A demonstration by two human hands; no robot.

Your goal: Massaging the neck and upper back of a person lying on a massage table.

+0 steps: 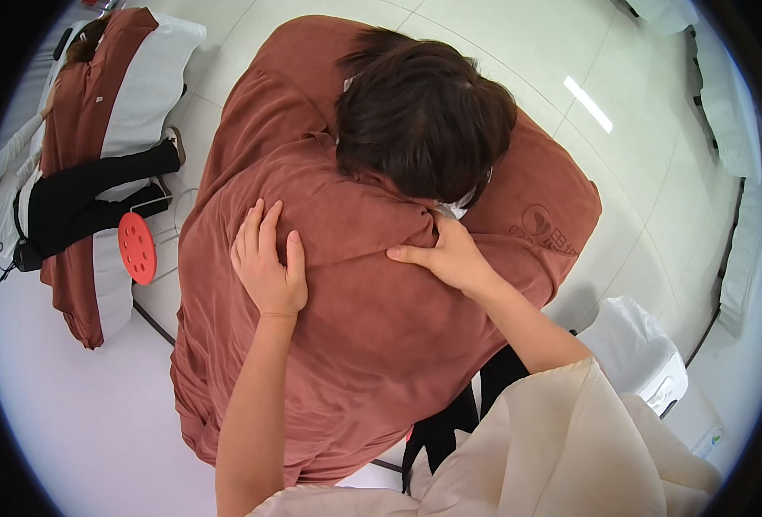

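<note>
Before me a seated person leans forward, head turned down, with a reddish-brown cloth (381, 323) draped over the back and shoulders. The dark-haired head (420, 116) lies against a support covered in the same fabric. My left hand (270, 262) rests flat on the upper back at the left shoulder, its thumb spread from the fingers. On the other side my right hand (452, 255) grips the draped shoulder close to the neck. Its thumb presses on the upper back, while the fingers curl over the shoulder's top and are partly hidden. A bit of white material (455, 207) shows under the face.
At left, another person in black trousers (103, 184) is beside a bed (148, 77) where someone lies under brown cloth. A red stool (137, 249) stands between. White-covered furniture (639, 349) is at right, with more white-covered beds (736, 245) along the far right edge.
</note>
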